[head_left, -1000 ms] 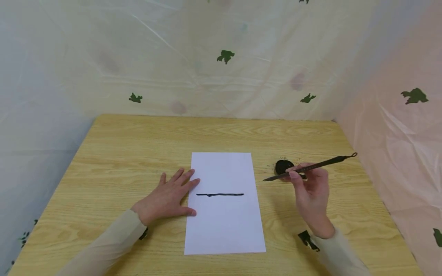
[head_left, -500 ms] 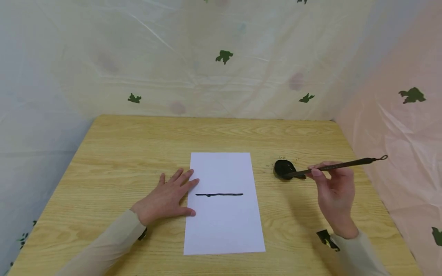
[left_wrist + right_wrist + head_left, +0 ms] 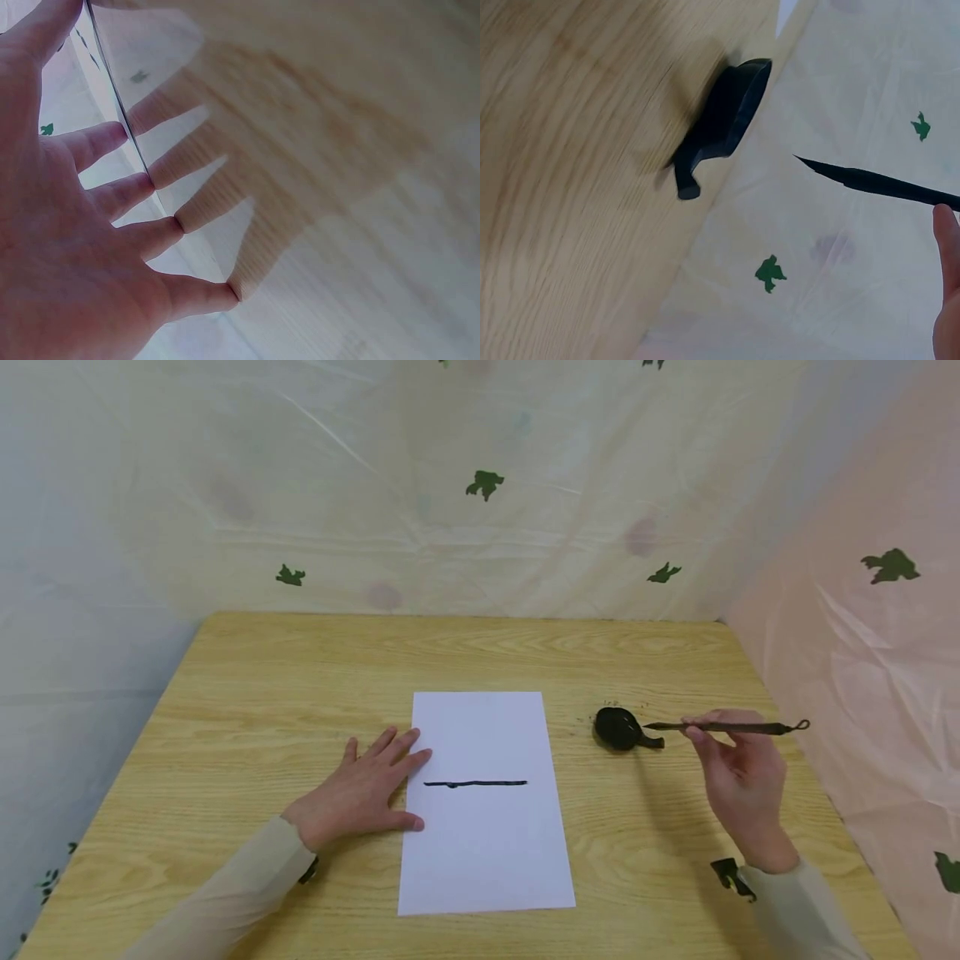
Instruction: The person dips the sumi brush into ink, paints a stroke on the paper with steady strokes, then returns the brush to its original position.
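Note:
My right hand pinches a dark calligraphy brush between thumb and fingers, held nearly level above the table. Its pointed tip aims left, just right of a small black ink dish with a stubby handle. In the right wrist view the brush is clear of the dish. A white paper sheet lies at the middle, crossed by one black horizontal stroke. With fingers spread, my left hand rests on the paper's left edge; in the left wrist view its fingertips touch the surface.
The sheet and dish lie on a wood-grain table. Small dark specks dot the wood behind the dish. Pale hanging sheeting with green leaf-like patches borders the table at the back and sides.
My right hand has moved right, away from the paper. The brush tip passed over the ink dish half a second ago and now hovers at its right side. The left hand stays put.

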{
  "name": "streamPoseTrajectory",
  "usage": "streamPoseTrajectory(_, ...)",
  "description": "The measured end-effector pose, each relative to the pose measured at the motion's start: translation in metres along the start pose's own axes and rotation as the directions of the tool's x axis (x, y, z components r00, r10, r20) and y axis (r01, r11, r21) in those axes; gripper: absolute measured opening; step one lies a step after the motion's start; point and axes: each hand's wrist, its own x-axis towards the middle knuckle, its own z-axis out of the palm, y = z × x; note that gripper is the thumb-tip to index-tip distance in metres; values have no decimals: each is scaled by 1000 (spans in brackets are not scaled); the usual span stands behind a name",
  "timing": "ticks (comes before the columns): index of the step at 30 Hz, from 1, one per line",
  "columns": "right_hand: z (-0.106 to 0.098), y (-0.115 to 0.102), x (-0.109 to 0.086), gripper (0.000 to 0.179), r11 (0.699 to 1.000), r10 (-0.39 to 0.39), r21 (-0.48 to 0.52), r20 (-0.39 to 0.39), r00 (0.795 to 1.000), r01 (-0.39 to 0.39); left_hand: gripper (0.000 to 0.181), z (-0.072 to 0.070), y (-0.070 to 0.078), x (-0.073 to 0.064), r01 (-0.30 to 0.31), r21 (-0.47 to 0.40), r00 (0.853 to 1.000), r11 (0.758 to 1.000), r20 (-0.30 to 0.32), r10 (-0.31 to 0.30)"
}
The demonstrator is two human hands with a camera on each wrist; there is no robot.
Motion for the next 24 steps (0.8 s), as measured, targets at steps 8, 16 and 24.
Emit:
streamPoseTrajectory(8, -13, 6, -5, 40, 971, -24, -232, 150, 988, 59, 97, -1, 1, 0, -4, -15, 1000, 1000, -3, 4)
streamPoseTrajectory(16, -21, 22, -14, 38, 855, -146, -425, 351, 925, 296, 96, -1, 2, -1, -8, -15, 1000, 1000, -7, 8)
streamPoseTrajectory(24, -29, 28, -21, 40, 858, -82, -364, 597, 798, 361, 94, -3, 1, -1, 0, -15, 1000, 1000, -4, 0)
